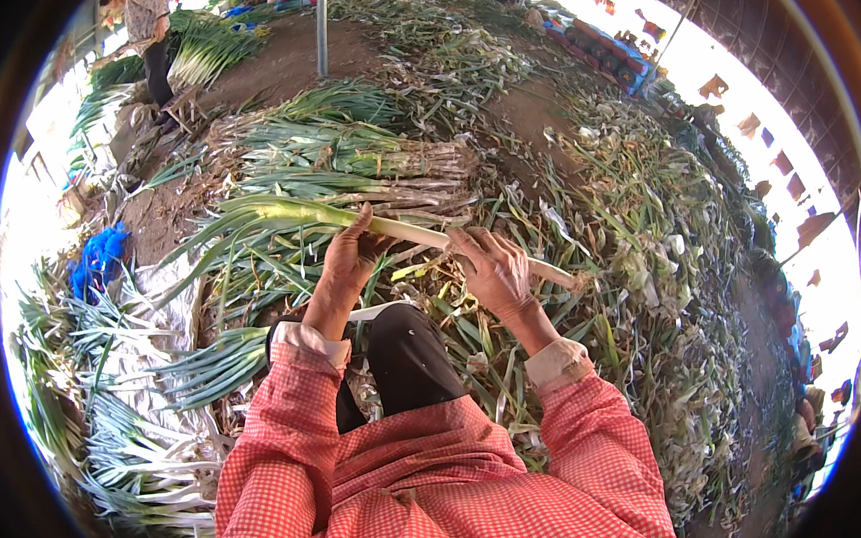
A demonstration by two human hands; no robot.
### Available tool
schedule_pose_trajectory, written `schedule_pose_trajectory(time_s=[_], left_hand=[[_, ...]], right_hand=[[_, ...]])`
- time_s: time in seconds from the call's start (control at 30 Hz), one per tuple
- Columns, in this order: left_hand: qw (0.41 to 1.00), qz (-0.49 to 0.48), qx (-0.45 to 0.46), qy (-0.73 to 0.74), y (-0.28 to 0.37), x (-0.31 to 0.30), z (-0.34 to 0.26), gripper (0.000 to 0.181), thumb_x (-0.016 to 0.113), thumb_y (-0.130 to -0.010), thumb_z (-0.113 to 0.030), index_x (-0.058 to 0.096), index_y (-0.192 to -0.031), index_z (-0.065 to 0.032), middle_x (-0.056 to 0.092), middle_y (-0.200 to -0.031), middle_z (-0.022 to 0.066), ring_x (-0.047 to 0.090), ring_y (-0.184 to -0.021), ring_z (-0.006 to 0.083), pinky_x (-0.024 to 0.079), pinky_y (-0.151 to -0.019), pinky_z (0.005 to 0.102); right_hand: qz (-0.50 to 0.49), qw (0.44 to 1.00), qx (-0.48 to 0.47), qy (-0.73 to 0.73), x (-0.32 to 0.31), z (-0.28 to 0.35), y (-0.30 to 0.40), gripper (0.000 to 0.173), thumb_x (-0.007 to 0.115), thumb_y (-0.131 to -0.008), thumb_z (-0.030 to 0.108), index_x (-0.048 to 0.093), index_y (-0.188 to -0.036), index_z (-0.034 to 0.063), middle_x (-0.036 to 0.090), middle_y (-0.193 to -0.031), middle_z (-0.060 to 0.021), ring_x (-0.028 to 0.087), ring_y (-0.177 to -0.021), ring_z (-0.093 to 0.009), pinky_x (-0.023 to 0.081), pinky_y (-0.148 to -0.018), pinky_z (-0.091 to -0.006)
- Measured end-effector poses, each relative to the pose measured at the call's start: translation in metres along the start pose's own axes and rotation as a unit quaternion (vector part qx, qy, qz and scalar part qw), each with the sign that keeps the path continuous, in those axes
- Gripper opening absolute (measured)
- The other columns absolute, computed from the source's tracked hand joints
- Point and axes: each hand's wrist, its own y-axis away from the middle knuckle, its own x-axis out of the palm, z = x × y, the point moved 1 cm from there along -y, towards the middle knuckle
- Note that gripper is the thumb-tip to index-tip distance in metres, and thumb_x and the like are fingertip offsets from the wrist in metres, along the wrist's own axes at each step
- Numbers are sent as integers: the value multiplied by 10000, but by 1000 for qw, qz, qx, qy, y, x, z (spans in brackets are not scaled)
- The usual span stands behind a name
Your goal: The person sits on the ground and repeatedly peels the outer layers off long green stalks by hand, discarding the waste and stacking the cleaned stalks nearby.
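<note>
A long green onion (415, 233) lies across both hands, its leaves towards the left and its root end to the right. My left hand (352, 254) grips it where the green part meets the white, the thumb on top. My right hand (493, 267) is on the lower white stalk, fingers over it, short of the roots. Beyond the hands, untrimmed green onions (398, 160) lie in bundles with roots to the right. By my left knee is a bunch of green onions (227, 365), partly hidden by my sleeve.
Peeled-off leaves and skins (644, 276) cover the ground at the right. More green onions (152, 456) lie on a pale sheet (168, 299) at the left, near blue netting or string (99, 259). A metal pole (322, 34) stands ahead; a person (149, 44) is at the upper left.
</note>
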Motion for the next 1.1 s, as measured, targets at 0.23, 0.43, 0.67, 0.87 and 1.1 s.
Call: schedule_pose_trajectory(time_s=[0.23,0.43,0.67,0.87,1.1], left_hand=[[995,-94,-7,-24,-16,-11,11,342,770,-763,-230,537,-930,-42,542,-871,79,609,-813,238,596,-712,431],[993,-108,9,-55,-4,4,17,385,770,-762,-230,533,-1002,-45,528,-927,88,593,-844,237,595,-711,436],[991,-108,0,-73,-8,1,19,392,776,-753,-251,534,-982,-44,532,-918,85,592,-826,242,587,-728,440],[990,-129,17,-62,-14,-11,9,433,804,-715,-239,533,-979,-30,543,-943,100,591,-866,263,588,-722,459],[982,-139,79,-98,-17,-25,-33,533,841,-663,-226,518,-1033,-19,567,-934,118,622,-836,273,598,-681,421]], right_hand=[[-22,998,-10,-62,3,1,-5,302,651,-684,37,683,-980,82,637,-941,-64,624,-794,-235,511,-691,-346],[10,992,55,-116,-6,5,-5,251,696,-681,59,673,-930,41,651,-948,-83,625,-844,-289,507,-721,-380],[-8,993,54,-103,-4,9,-6,116,666,-704,49,568,-765,34,565,-799,-100,546,-782,-291,439,-709,-401],[139,889,225,-373,-29,-4,14,154,645,-783,8,532,-878,52,607,-835,-53,581,-749,-129,487,-619,-257],[379,841,356,147,-131,-152,207,321,627,-778,111,603,-1098,118,651,-956,-111,608,-986,-337,483,-793,-445]])
